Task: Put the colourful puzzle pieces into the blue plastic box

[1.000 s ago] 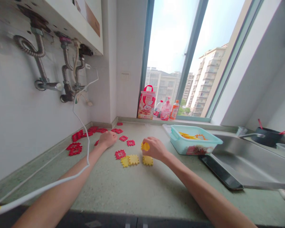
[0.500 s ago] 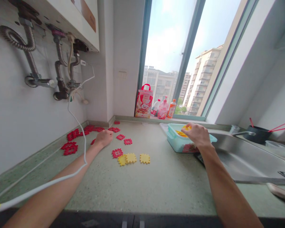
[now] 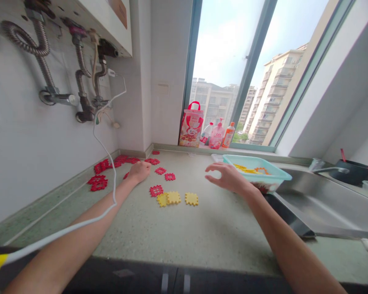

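Note:
My left hand (image 3: 140, 171) rests closed on the counter among red toothed building pieces (image 3: 156, 190); the inside of its curled fingers is hidden. Thumb and fingers of my right hand (image 3: 225, 176) are apart, with nothing seen between them. It hovers over the counter, just left of a light-blue plastic box (image 3: 260, 162). Inside the box lie yellow pieces (image 3: 244, 168) and an orange frame-like piece (image 3: 262, 170). Between my hands, two yellow toothed squares (image 3: 173, 198) overlap beside a red one, and a single yellow square (image 3: 191, 199) lies apart.
A white cable (image 3: 114, 179) hangs across my left forearm. More red pieces (image 3: 98, 183) lie along the left wall. To the right is a steel sink (image 3: 334, 200) with a dark tray (image 3: 290, 216) at its edge. Bottles (image 3: 216, 136) and a bag (image 3: 191, 128) stand on the sill.
My right hand has come out of the box and moved left, its pinch on a yellow piece now opened. My left hand stays in place. The view has shifted slightly.

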Motion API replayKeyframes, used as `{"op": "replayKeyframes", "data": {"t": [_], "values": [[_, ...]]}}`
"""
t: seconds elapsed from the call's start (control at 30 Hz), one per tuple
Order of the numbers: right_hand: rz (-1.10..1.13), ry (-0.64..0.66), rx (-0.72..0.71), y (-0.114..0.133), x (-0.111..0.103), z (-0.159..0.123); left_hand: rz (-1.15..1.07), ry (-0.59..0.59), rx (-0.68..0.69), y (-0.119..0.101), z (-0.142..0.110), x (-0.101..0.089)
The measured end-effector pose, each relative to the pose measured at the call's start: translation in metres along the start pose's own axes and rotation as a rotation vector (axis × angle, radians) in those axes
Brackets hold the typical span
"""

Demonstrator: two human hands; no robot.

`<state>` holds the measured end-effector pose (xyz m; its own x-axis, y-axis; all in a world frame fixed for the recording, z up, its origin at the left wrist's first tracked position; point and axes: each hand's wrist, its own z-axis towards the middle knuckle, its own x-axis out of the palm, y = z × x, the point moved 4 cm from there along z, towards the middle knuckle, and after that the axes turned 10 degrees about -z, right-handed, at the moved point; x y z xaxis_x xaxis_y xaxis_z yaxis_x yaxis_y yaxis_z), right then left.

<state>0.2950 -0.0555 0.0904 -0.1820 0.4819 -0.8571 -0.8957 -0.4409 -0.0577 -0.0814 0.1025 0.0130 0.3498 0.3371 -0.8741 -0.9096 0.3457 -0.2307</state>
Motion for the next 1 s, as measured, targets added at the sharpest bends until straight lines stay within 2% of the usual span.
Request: {"op": "replayKeyframes", "data": {"t": [0.03,0.1,0.2,0.3,0.4,0.53,0.7,0.83,1.0], "values": [[0.088,0.126,-0.077,0.017,0.014,0.001,0.002,-0.002,0.000,0.000,0.000,0.000],[0.189,0.289,-0.150,0.041,0.037,0.001,0.005,-0.004,-0.002,0.000,0.000,-0.001],[0.249,0.369,-0.184,0.055,0.057,-0.003,0.005,-0.003,-0.004,0.000,0.000,-0.001],[0.255,0.326,-0.202,0.056,0.063,-0.004,0.002,0.002,-0.006,-0.001,0.000,-0.002],[0.309,0.176,-0.206,0.061,0.063,-0.001,0.000,0.008,-0.002,-0.004,-0.001,-0.003],[0.479,0.001,-0.240,0.085,0.067,0.006,-0.002,0.017,0.003,-0.007,-0.002,-0.002],[0.510,0.042,-0.305,0.107,0.078,0.008,-0.009,0.023,0.000,-0.007,-0.002,-0.001],[0.501,0.100,-0.330,0.108,0.084,0.006,-0.020,0.031,0.013,-0.006,-0.002,0.001],[0.490,0.133,-0.271,0.106,0.089,0.005,-0.026,0.029,0.023,-0.006,-0.003,0.002]]}}
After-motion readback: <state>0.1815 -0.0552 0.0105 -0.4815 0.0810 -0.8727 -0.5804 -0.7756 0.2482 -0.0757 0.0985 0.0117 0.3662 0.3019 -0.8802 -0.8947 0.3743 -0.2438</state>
